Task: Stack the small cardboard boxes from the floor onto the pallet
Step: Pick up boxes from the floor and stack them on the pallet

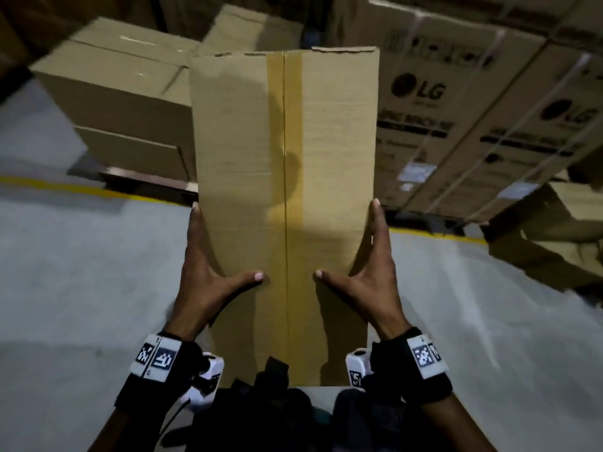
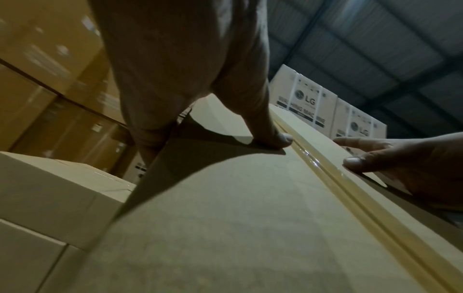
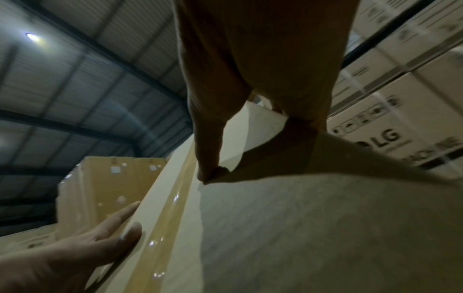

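I hold a long plain cardboard box (image 1: 284, 190) lengthwise in front of me, above the floor, with brown tape (image 2: 350, 200) down the middle of its top. My left hand (image 1: 225, 246) presses its left side and my right hand (image 1: 347, 238) its right side. On each hand the index finger lies straight along the edge and the thumb rests flat on top. The other fingers are hidden behind the box. Ahead on the left, plain cardboard boxes (image 1: 124, 93) are stacked on a dark pallet (image 1: 143, 177).
Tall strapped LG cartons (image 1: 456, 109) stand at the right on another pallet. Crumpled loose cardboard (image 1: 554, 243) lies on the floor at far right. A yellow line (image 1: 81, 189) runs across the grey floor (image 1: 81, 272) in front of the pallets.
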